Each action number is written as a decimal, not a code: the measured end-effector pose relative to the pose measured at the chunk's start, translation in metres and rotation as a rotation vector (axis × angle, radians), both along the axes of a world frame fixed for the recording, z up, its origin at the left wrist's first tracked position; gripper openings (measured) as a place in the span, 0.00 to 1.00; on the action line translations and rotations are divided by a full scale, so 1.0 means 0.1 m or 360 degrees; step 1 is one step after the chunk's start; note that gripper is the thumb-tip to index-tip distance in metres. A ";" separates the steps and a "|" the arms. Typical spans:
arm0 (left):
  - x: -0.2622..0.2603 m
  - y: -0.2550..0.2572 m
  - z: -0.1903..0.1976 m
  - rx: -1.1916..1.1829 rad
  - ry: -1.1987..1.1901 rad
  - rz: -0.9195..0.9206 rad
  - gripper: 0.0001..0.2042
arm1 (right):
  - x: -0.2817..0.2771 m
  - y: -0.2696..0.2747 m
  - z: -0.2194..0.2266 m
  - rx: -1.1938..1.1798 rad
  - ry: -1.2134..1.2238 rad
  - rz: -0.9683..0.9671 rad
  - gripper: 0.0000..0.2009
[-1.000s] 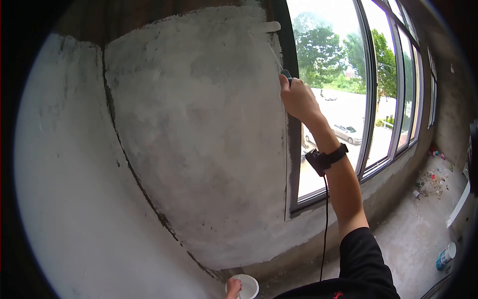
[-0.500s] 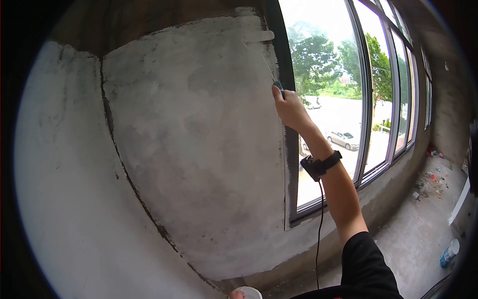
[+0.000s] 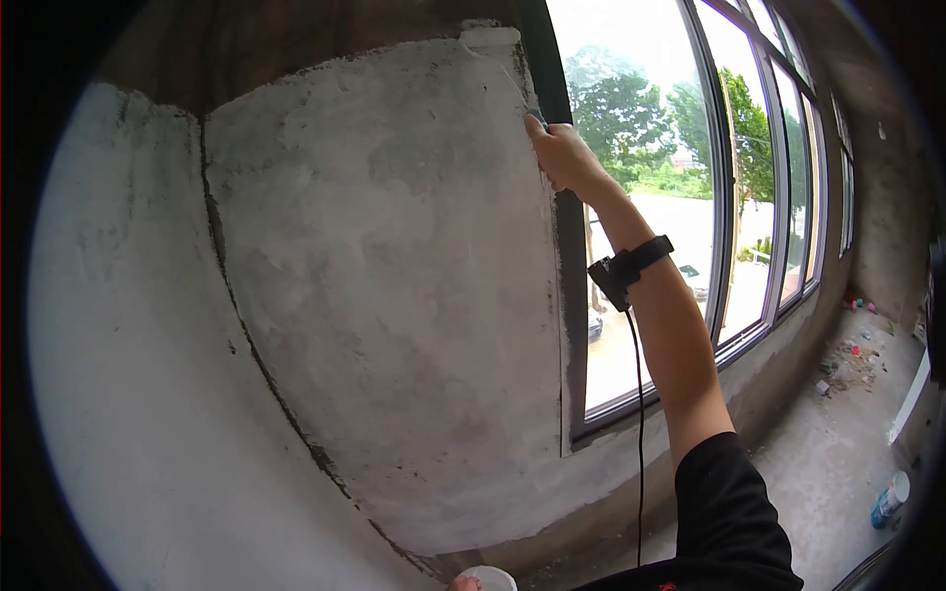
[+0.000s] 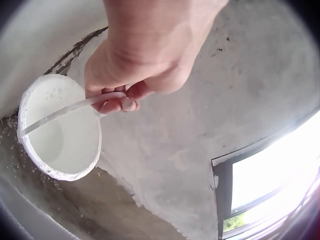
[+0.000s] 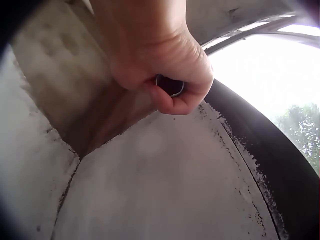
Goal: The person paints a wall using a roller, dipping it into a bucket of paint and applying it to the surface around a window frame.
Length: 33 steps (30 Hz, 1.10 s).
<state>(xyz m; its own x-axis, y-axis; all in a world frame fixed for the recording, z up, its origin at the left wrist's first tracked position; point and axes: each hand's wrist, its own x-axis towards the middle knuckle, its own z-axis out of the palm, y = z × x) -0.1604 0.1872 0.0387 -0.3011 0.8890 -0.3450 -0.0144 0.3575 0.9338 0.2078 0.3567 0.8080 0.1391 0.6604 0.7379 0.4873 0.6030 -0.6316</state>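
Observation:
High on the wall (image 3: 394, 227), beside the dark window frame, a white paint roller (image 3: 490, 37) lies against the top edge of the pale coating. My right hand (image 3: 567, 158) grips its handle (image 3: 537, 116) with the arm stretched up. In the right wrist view the fingers (image 5: 175, 107) curl round the dark handle end, and the roller head is hidden. Low down, my left hand (image 4: 145, 60) holds a white bucket (image 4: 60, 176) by its thin bail (image 4: 70, 108). Whitish paint (image 4: 62, 125) shows inside. In the head view only part of that bucket appears at the bottom edge.
A tall window (image 3: 641, 295) stands right of the wall. A dark crack (image 3: 261, 355) runs down the wall corner. On the floor at right lie debris (image 3: 849, 366) and a blue and white tub (image 3: 890, 499). A cable (image 3: 641, 443) hangs from the right wrist camera.
The roller shifts left along the window side, then climbs to the coating's top edge, my right hand rising with it. The bucket sinks lower in the head view as the view tilts up.

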 end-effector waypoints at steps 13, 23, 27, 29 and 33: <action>-0.12 -0.12 -0.03 0.0021 0.0082 0.0052 0.09 | 0.12 0.20 -0.98 0.0049 0.0100 0.0087 0.28; -0.21 -0.22 -0.06 0.0040 0.0157 0.0059 0.11 | 0.10 0.18 0.15 -0.0004 0.0094 0.0244 0.29; -0.25 -0.27 -0.08 0.0056 0.0185 0.0063 0.11 | -0.06 0.23 0.05 0.0025 0.0265 0.0265 0.26; -0.26 -0.27 -0.10 0.0067 0.0189 0.0063 0.12 | -0.09 0.22 -0.16 -0.0084 0.0454 0.0663 0.26; -0.28 -0.33 -0.16 0.0083 0.0207 0.0058 0.12 | 0.07 0.14 -0.59 -0.0208 0.0542 0.0934 0.26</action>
